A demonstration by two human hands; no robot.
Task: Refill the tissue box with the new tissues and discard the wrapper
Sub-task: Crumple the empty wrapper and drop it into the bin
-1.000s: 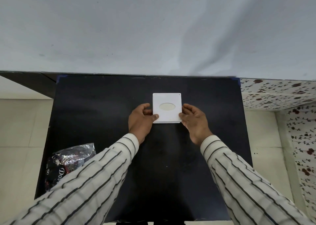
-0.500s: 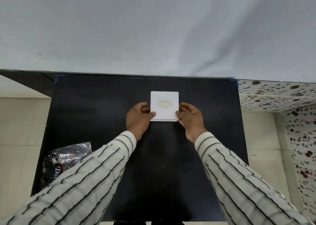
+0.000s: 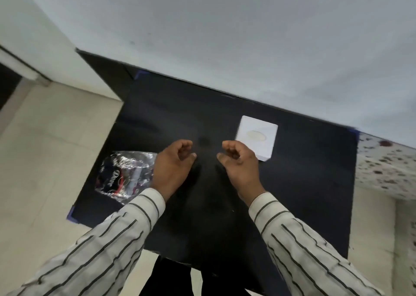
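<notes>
Both hands empty over the table, box set down, wrapper waiting at the left edge

Nearest, two striped sleeves (image 3: 108,246) reached in over the near edge of the black table (image 3: 304,183); the left hand (image 3: 173,165) and right hand (image 3: 238,165) hovered side by side above its middle, fingers loosely curled and gripping nothing, which suggested the box needed no more handling. The crumpled, shiny wrapper (image 3: 121,176) lay at the table's left edge, just beside the left hand, probably left within easy reach for discarding; that step looked not yet done. Farther off, towards the far edge, the white tissue box (image 3: 256,136) sat flat with its oval opening upward, the right hand's knuckles overlapping its near corner. Whether tissues filled it could not be told.
</notes>
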